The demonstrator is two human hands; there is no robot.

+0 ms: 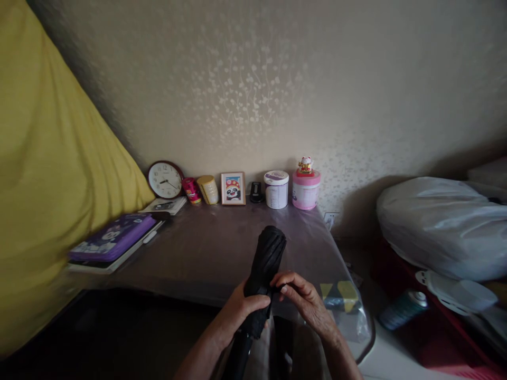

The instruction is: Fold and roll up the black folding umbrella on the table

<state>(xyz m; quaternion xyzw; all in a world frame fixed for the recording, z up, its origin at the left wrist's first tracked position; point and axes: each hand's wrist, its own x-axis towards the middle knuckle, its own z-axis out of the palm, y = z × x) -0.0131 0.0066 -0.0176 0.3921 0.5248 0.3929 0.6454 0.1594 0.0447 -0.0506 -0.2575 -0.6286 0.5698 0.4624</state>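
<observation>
A folded black umbrella (270, 250) stands tilted in front of me, its top leaning away to the right and its handle (238, 352) pointing down toward me. My left hand (244, 309) is wrapped around the lower part of its canopy, with the thumb across the front. At the umbrella's right side, my right hand (301, 295) pinches a small dark piece, which looks like the umbrella's strap, between thumb and fingertips. The umbrella is held above the near edge of the table (206, 243).
Along the wall stand a clock (165, 179), a picture frame (233, 189), white tub (276, 190) and pink tub (306, 191). A purple case (114, 237) lies left, beside a yellow curtain (59, 158). On the right are a spray can (404, 310) and a large plastic bag (443, 227).
</observation>
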